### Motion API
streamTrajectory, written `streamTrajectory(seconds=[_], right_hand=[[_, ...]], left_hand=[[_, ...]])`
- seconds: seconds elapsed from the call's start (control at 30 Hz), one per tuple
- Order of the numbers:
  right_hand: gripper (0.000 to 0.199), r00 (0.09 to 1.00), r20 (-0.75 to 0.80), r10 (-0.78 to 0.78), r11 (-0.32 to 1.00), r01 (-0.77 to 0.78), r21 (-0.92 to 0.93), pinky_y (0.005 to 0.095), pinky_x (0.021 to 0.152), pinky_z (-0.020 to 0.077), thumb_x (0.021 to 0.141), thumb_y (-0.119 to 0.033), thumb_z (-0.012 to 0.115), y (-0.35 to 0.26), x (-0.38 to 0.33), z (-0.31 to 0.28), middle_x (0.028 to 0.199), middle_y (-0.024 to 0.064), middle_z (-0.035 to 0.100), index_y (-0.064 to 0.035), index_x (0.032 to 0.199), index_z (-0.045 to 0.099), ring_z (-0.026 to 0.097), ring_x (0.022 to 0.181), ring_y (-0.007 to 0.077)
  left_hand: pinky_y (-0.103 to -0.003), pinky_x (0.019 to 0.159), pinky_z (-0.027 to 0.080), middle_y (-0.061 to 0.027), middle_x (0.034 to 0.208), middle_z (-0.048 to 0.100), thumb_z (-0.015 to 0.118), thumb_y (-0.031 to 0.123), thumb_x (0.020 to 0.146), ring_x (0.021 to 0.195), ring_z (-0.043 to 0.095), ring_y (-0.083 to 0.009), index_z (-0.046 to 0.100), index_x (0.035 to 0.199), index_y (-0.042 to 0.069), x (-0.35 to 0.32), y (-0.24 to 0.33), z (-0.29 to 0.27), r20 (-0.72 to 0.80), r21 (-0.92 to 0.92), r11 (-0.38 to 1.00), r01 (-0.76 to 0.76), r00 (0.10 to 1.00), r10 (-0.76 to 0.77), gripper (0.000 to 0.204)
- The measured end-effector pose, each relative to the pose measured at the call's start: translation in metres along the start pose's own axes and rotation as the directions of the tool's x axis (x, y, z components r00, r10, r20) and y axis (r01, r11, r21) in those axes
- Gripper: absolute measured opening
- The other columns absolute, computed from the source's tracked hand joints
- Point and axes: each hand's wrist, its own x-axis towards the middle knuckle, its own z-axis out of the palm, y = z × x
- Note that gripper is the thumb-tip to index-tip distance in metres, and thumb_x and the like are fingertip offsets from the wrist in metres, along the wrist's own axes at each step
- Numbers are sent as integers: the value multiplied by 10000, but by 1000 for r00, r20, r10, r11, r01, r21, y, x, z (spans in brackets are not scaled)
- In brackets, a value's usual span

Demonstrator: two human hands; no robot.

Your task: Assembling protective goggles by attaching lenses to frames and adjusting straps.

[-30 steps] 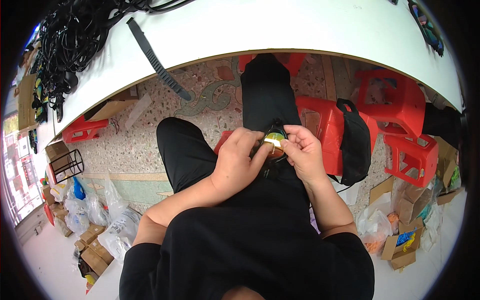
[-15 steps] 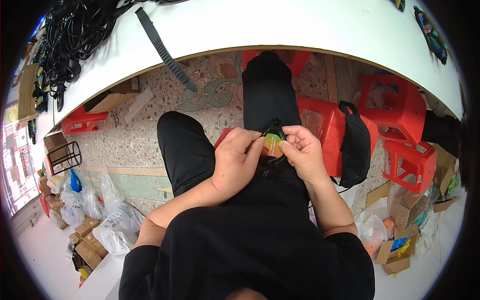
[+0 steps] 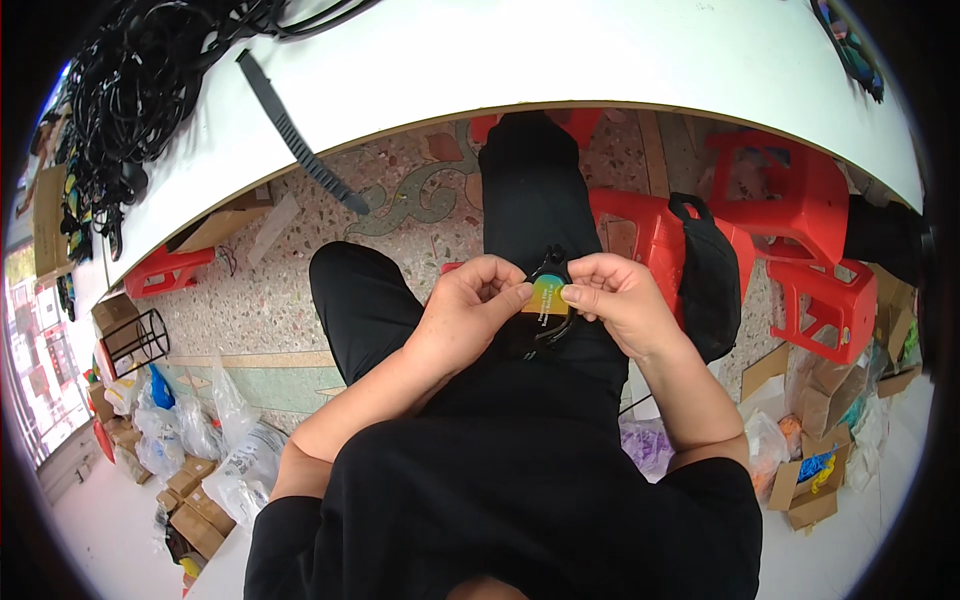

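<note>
Over my lap I hold a pair of black swimming goggles (image 3: 547, 262), with a lens or sticker coloured green to yellow facing up. My left hand (image 3: 468, 308) pinches its left edge between thumb and fingers. On the opposite side my right hand (image 3: 622, 302) grips the rim, the thumb pressed by the coloured face. Dark parts of the goggles hang below and blend into my black trousers, so their shape is hard to make out. A ridged black strap (image 3: 300, 145) lies on the white table, its end sticking out past the edge.
Tangled black straps and goggles (image 3: 135, 100) heap on the left of the white table (image 3: 520, 50). More goggles (image 3: 850, 50) lie at its far right. Red stools (image 3: 790, 200) stand to my right, a black bag (image 3: 708, 285) on one. Plastic bags (image 3: 245, 470) and cartons (image 3: 815, 490) sit lower down.
My view has shifted slightly. Both hands keep hold of the goggles, whose coloured face is now turned more toward me, and my right forearm has swung outward a little.
</note>
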Motion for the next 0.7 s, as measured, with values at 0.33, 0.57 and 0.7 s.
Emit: streamTrajectory(seconds=[0.33,0.57,0.7], right_hand=[[163,879,276,388,897,-429,108,172,539,422,825,-52,740,-24,38,-14,737,-13,609,-83,855,583,558,594,47],[160,978,131,162,968,-131,-216,171,460,386,924,-138,675,-14,33,0,716,-46,515,-76,968,534,491,519,29],[395,975,12,-223,973,224,-59,206,649,491,875,-26,715,30,-6,14,913,20,578,-25,1186,473,581,759,64]], left_hand=[[-181,624,417,33,807,622,701,112,916,706,537,-28,646,926,38,5,16,-4,81,-102,979,179,982,-171,93],[-181,639,435,37,826,590,732,99,888,700,527,-31,615,946,45,3,-1,-12,27,-74,995,67,998,-65,142],[-195,635,461,29,816,570,782,82,833,696,533,-38,590,925,49,-15,-17,-17,53,178,979,-101,994,93,216]])
